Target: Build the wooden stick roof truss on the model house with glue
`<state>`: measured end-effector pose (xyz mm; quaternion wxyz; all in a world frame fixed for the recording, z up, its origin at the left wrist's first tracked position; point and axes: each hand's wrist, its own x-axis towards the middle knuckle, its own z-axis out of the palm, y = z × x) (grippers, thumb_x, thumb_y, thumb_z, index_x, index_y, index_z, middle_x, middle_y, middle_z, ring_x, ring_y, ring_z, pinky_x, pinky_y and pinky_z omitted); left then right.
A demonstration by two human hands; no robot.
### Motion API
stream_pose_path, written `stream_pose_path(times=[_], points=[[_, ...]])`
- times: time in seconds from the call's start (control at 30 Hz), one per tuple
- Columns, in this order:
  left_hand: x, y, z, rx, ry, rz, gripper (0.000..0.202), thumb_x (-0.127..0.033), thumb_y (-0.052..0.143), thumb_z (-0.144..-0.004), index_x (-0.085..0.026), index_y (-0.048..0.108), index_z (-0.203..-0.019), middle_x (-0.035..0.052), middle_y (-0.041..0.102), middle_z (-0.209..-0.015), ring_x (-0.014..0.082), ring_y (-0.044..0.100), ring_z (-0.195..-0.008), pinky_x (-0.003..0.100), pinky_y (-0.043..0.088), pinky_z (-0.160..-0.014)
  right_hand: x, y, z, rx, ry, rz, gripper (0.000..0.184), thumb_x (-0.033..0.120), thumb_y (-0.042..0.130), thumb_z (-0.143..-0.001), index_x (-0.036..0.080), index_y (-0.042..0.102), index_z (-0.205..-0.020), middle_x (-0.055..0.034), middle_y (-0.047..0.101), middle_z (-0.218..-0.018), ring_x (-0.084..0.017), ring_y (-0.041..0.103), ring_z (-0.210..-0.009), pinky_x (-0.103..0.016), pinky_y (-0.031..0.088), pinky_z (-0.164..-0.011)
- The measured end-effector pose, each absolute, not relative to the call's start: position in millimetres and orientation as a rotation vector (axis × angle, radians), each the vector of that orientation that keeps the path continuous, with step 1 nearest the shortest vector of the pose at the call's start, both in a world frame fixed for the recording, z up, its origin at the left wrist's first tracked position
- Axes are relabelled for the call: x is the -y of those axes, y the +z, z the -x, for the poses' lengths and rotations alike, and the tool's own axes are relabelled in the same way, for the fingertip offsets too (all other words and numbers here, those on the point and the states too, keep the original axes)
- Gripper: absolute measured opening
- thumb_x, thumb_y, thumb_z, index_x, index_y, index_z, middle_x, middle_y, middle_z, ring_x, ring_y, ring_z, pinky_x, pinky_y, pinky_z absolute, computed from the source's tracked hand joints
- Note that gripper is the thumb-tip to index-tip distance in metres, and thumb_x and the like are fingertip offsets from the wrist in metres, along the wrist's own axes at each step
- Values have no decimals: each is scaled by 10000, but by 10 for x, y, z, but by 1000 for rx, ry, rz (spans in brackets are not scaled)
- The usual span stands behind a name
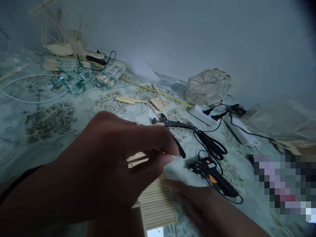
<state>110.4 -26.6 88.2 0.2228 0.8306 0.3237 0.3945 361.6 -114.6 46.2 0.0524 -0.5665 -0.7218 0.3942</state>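
Note:
My left hand (116, 158) reaches over a slatted panel of thin wooden sticks (159, 204), thumb and forefinger pinched together. Whatever sits between those fingertips is too small to make out. Beside the panel's right edge is my right hand (197, 200), blurred, its fingertips at the edge and its grip unclear. Part of the panel is covered by my left hand. Just beyond the hands lie black-handled cutters (172, 123), partly hidden. A black and orange hot glue gun (217, 177) rests on the patterned cloth to the right.
Loose wooden sticks (128, 99) and a small stick piece (159, 102) lie behind. Wrapped stick bundles (110, 75) are back left. A polyhedral stick frame (209, 86) stands near the wall. Cords run from a white power strip (203, 115). A pixelated patch (281, 187) sits at right.

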Motion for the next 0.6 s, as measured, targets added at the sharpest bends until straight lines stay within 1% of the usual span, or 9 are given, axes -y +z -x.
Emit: stream_pose_path(times=[0.07, 0.13, 0.17, 0.2, 0.27, 0.33, 0.43, 0.5, 0.6], points=[[269, 849, -1095, -880, 1100, -2302, 139, -145, 764, -899, -279, 803, -896, -94, 834, -801, 82, 761, -612, 137, 567, -586, 1144, 401, -3900, 2171, 924, 1830, 351, 362, 455, -1062, 261, 788, -1109, -64, 849, -987, -237, 813, -854, -298, 636, -735], [282, 805, -1083, -910, 1155, -2272, 168, -130, 771, -888, -262, 793, -991, -74, 860, -890, 102, 815, -743, 125, 594, -652, 1163, 276, -4249, 2012, 526, 2027, 367, 459, 476, -1038, 240, 765, -1096, -92, 840, -976, -253, 798, -769, -333, 622, -667], [289, 785, -1079, -908, 1180, -2258, 189, -123, 775, -881, -253, 787, -1017, -67, 865, -913, 103, 823, -768, 116, 596, -663, 1177, 196, -4417, 1908, 317, 2115, 415, 538, 478, -1011, 227, 753, -1027, -115, 830, -939, -275, 777, -707, -365, 600, -605], [296, 768, -1077, -900, 1199, -2245, 202, -118, 779, -875, -245, 782, -1031, -62, 868, -919, 99, 823, -765, 110, 597, -667, 1193, 111, -4566, 1805, 133, 2181, 485, 611, 451, -988, 218, 736, -976, -140, 815, -923, -308, 771, -720, -417, 604, -635], [307, 748, -1078, -867, 1217, -2230, 193, -105, 785, -865, -230, 778, -1013, -58, 867, -896, 88, 813, -723, 104, 597, -674, 1225, -60, -4779, 1648, -17, 2226, 629, 795, 467, -888, 216, 711, -897, -192, 805, -953, -368, 772, -798, -493, 618, -699], [316, 746, -1081, -842, 1216, -2226, 157, -94, 780, -866, -224, 780, -954, -60, 860, -856, 84, 802, -696, 110, 598, -689, 1253, -201, -4878, 1582, 111, 2230, 675, 860, 537, -800, 214, 713, -888, -208, 810, -982, -377, 777, -819, -489, 625, -700], [332, 765, -1087, -865, 1167, -2190, 142, -92, 766, -866, -233, 784, -875, -65, 842, -805, 93, 785, -674, 138, 605, -701, 1271, -322, -4901, 1577, 418, 2219, 624, 780, 641, -802, 197, 758, -992, -172, 829, -1013, -355, 792, -842, -459, 634, -738], [343, 780, -1094, -893, 1129, -2117, 140, -102, 750, -865, -235, 792, -864, -59, 839, -797, 104, 781, -675, 159, 615, -705, 1261, -348, -4900, 1576, 506, 2200, 612, 740, 669, -809, 188, 774, -1051, -154, 838, -1025, -358, 798, -881, -453, 637, -781], [355, 786, -1109, -907, 1099, -1997, 131, -127, 720, -872, -227, 805, -870, -36, 854, -837, 128, 802, -739, 179, 630, -730, 1240, -311, -4920, 1543, 611, 2202, 640, 741, 701, -776, 179, 791, -1067, -143, 848, -985, -373, 804, -885, -437, 652, -764]])
